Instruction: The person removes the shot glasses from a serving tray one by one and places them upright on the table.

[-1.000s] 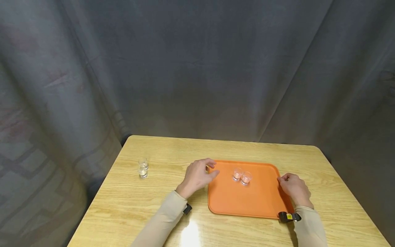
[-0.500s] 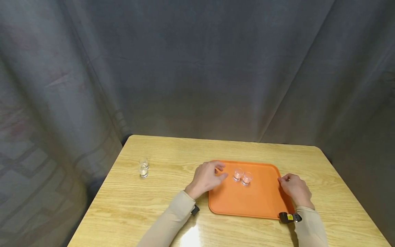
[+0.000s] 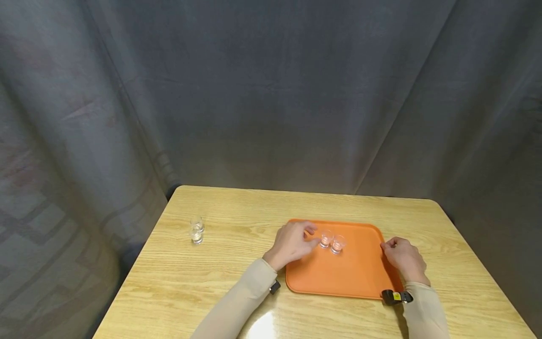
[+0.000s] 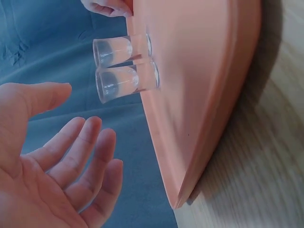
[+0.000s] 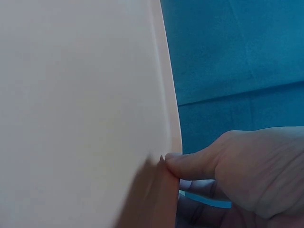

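Two small clear shot glasses stand upright, side by side, on an orange tray (image 3: 334, 278): the left glass (image 3: 325, 240) and the right glass (image 3: 337, 246). Over the tray's left part, my left hand (image 3: 293, 241) reaches toward the left glass with thumb and fingers spread. The left wrist view shows a gap between that hand (image 4: 57, 166) and the nearer glass (image 4: 126, 81); nothing lies in its grasp. My right hand (image 3: 404, 261) pinches the tray's right rim. In the right wrist view, the thumb (image 5: 190, 165) lies over the rim, other fingers outside it, partly hidden.
Two more clear shot glasses (image 3: 197, 230) stand close together on the wooden table (image 3: 237, 212), far to the left. A dark grey curtain (image 3: 271, 94) hangs behind the table and along its sides.
My left hand has moved right over the tray, closer to the left glass. The right hand keeps its hold on the rim; tray and glasses look unmoved.
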Available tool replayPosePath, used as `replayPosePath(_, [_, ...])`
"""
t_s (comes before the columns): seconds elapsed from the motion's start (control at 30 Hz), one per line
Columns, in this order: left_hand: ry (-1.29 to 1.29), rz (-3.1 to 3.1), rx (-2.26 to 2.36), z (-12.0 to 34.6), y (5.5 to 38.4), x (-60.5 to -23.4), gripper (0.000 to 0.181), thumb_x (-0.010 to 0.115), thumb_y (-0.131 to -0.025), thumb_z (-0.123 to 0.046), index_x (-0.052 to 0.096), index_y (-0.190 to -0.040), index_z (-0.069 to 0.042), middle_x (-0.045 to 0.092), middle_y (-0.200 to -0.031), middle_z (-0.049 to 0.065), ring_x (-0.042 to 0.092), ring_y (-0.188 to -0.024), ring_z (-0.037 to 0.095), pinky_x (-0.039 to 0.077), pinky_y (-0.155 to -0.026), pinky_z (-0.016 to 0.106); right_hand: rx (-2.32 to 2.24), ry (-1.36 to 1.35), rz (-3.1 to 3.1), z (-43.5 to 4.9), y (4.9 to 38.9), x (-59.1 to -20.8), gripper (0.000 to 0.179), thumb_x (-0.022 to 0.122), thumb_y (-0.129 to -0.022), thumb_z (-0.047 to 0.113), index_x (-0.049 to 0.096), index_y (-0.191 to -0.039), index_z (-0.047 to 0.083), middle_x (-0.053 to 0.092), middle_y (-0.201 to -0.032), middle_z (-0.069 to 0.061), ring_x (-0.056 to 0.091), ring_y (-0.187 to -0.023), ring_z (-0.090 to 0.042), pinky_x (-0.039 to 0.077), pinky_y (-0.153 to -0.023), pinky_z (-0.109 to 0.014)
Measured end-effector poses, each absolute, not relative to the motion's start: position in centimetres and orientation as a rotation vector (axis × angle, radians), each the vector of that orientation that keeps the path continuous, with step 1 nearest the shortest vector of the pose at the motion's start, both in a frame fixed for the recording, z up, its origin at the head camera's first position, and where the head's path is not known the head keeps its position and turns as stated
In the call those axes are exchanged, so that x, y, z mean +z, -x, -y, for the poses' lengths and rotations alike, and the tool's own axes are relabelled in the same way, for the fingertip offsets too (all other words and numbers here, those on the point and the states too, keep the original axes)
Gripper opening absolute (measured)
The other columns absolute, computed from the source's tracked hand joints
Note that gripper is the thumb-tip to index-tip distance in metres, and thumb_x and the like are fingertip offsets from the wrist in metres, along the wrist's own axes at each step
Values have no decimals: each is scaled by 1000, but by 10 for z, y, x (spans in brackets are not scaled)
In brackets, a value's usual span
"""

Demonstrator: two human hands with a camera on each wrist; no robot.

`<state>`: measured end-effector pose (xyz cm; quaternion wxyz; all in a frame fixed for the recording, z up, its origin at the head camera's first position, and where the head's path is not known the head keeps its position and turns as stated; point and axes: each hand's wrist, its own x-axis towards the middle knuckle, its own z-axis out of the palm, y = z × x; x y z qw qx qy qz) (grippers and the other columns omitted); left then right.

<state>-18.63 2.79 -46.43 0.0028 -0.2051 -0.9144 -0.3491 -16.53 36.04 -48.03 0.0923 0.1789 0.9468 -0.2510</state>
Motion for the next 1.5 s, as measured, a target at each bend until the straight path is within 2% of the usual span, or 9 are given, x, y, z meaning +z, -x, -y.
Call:
replayPosePath(0.37, [665, 2926, -1030, -41, 196, -463, 35, 74, -98, -41, 77, -127, -22, 80, -112, -10, 72, -84, 2, 50, -73, 21, -739, -522, -2819, -358, 166, -480, 32, 58, -107, 34, 64, -105, 3, 61, -89, -14, 57, -83, -34, 37, -68, -41])
replayPosePath(0.7, [699, 2981, -954, -53, 198, -469, 46, 77, -96, -43, 73, -137, -23, 78, -122, -9, 73, -105, 9, 53, -89, 28, -753, -530, -2803, -361, 164, -482, 34, 57, -108, 35, 63, -106, 2, 58, -84, -10, 56, -80, -29, 36, -67, -39])
replayPosePath(0.83, [730, 2976, -971, -56, 198, -473, 47, 76, -97, -42, 71, -139, -22, 77, -126, -7, 73, -104, 9, 53, -84, 25, -748, -524, -2808, -362, 164, -482, 34, 57, -108, 36, 64, -106, 3, 58, -84, -10, 56, -79, -29, 36, -67, -39])
replayPosePath(1.0, [766, 2951, -1012, -57, 198, -476, 45, 76, -97, -39, 71, -138, -21, 77, -123, -5, 70, -89, 5, 48, -69, 20, -754, -518, -2803, -360, 164, -482, 33, 57, -108, 34, 63, -106, 2, 58, -83, -11, 56, -80, -29, 36, -68, -39])
replayPosePath(1.13, [776, 2956, -996, -57, 199, -477, 44, 75, -98, -38, 71, -138, -21, 77, -122, -5, 67, -85, 3, 45, -65, 18, -752, -514, -2805, -360, 165, -482, 33, 57, -108, 34, 63, -107, 2, 58, -84, -11, 56, -80, -30, 36, -67, -39])
replayPosePath(1.5, [774, 2957, -1010, -57, 204, -479, 43, 73, -99, -45, 73, -136, -22, 78, -114, -9, 69, -92, 2, 49, -73, 19, -750, -519, -2806, -361, 165, -481, 33, 58, -108, 34, 63, -106, 2, 57, -83, -11, 55, -80, -30, 35, -68, -39])
